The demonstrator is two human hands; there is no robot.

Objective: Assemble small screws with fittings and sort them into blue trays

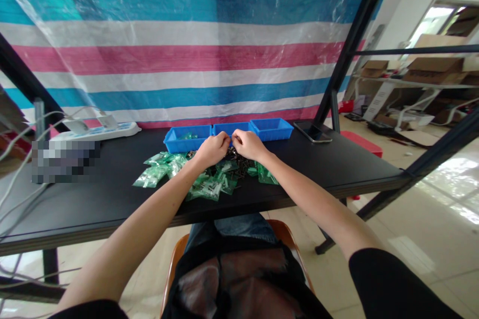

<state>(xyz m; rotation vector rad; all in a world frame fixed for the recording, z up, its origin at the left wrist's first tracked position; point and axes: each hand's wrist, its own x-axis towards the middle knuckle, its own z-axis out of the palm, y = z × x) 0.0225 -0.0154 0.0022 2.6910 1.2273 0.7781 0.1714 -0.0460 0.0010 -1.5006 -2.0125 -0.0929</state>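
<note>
My left hand [214, 148] and my right hand [247, 144] are close together over the table, just in front of the middle blue bin [232, 128]. Both are closed, fingertips pinched and facing each other. Whatever they pinch is too small or hidden to make out. Beneath them lies a heap of small dark metal screws [241, 167]. Several small green plastic bags [207, 185] with pale pieces inside spread around the heap, mostly to the left and front. Another green bag [266, 175] rests below my right wrist.
The left blue bin [173, 142] holds a little green plastic; a right blue bin [279, 131] stands beside the middle one. A phone [313, 132] lies at the right. A white power strip [112, 130] with cables sits at the left. Black frame posts [346, 52] flank the black table [108, 192].
</note>
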